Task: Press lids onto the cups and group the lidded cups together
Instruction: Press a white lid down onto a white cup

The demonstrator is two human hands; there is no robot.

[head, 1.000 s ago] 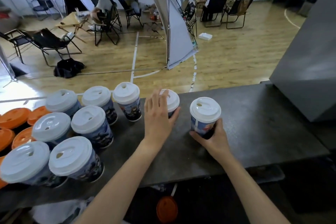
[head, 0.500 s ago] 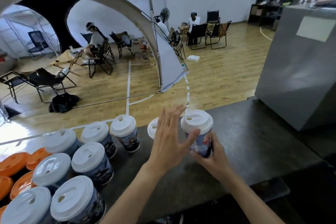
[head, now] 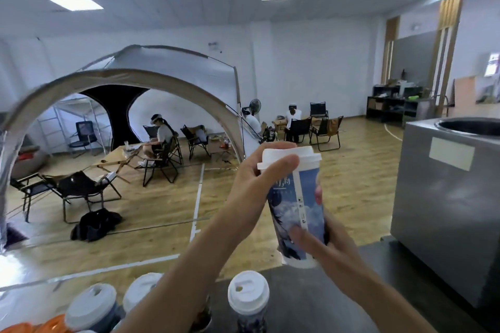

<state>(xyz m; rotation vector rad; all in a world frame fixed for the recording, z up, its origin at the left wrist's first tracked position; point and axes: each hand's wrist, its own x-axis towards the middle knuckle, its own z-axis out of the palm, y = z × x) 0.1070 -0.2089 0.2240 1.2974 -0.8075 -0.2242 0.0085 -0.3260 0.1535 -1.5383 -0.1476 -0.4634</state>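
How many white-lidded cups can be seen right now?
4: one cup held up by left hand and right hand; three cups on the counter at the bottom. The left forearm may hide more.

My one camera rides on my head, wide-angle, facing forward across the hall and pitched high. Ceiling fills the top, and the counter (head: pixel 311 305) only skims the bottom edge. My left hand (head: pixel 251 186), right hand (head: pixel 332 249) and the cup (head: pixel 295 197) sit close before the lens at centre-right. The tent (head: pixel 162 62) lies far off at left.
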